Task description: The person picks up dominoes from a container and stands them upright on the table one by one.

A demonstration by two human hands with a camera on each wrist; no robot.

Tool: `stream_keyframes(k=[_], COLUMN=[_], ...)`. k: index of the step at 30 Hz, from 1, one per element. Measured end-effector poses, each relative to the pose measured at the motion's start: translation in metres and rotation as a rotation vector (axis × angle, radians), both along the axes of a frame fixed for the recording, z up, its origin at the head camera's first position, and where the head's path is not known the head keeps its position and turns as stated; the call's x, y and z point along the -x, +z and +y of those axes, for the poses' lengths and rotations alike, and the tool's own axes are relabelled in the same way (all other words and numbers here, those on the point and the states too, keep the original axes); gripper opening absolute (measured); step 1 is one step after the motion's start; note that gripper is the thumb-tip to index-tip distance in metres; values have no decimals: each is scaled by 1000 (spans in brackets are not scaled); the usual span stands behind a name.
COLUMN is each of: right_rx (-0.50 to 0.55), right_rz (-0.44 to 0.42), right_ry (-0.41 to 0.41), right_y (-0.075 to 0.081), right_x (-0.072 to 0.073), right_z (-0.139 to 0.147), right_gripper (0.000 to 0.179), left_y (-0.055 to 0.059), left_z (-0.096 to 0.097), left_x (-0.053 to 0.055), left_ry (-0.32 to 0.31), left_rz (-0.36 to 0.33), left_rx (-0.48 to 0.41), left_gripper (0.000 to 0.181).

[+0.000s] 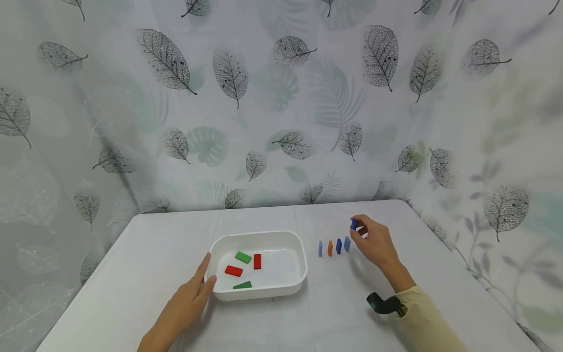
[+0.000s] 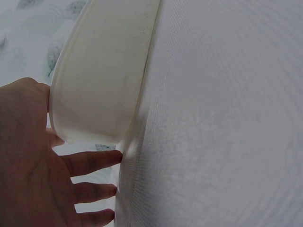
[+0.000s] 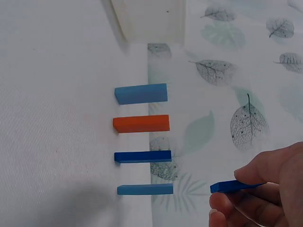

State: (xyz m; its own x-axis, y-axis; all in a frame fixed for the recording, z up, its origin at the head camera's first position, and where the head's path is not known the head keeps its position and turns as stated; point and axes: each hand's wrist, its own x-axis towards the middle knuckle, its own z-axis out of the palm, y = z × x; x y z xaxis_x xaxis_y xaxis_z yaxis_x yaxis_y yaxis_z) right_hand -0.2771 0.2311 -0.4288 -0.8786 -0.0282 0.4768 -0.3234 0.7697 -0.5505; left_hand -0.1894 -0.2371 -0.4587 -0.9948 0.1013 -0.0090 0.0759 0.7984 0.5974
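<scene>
My right hand point(image 1: 373, 239) pinches a dark blue domino point(image 3: 229, 186) between thumb and fingers, raised above the table. Close by on its left, a row of upright dominoes stands on the cloth: a light blue domino point(image 1: 320, 248), an orange domino point(image 1: 330, 248), a dark blue domino point(image 1: 338, 246) and another light blue domino point(image 1: 347, 243). My left hand point(image 1: 186, 303) touches the left end of a white tray point(image 1: 281, 292), fingers extended. Inside the tray lie two red dominoes point(image 1: 257, 261) and two green dominoes point(image 1: 243, 257).
A white cloth covers the table point(image 1: 167, 244). Behind it hangs a leaf-patterned curtain point(image 1: 272, 107), which also closes off both sides. A dark curved device point(image 1: 383, 304) sits at the right wrist, by the cream sleeve point(image 1: 426, 318).
</scene>
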Motion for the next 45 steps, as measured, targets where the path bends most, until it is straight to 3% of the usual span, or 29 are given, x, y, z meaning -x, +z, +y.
stream_keyframes(k=[17, 30, 45], right_rx=[-30, -42, -59], right_rz=[-148, -207, -253], right_ry=[-15, -10, -28], right_y=[-19, -35, -42], right_x=[8, 15, 16], right_z=[15, 19, 21], right_gripper=[33, 32, 31], left_y=[3, 2, 0], left_z=[0, -1, -2], left_x=[0, 1, 0], left_ry=[-7, -10, -8], left_rz=[-8, -8, -4], left_rx=[-2, 3, -2], left_gripper=[70, 71, 70])
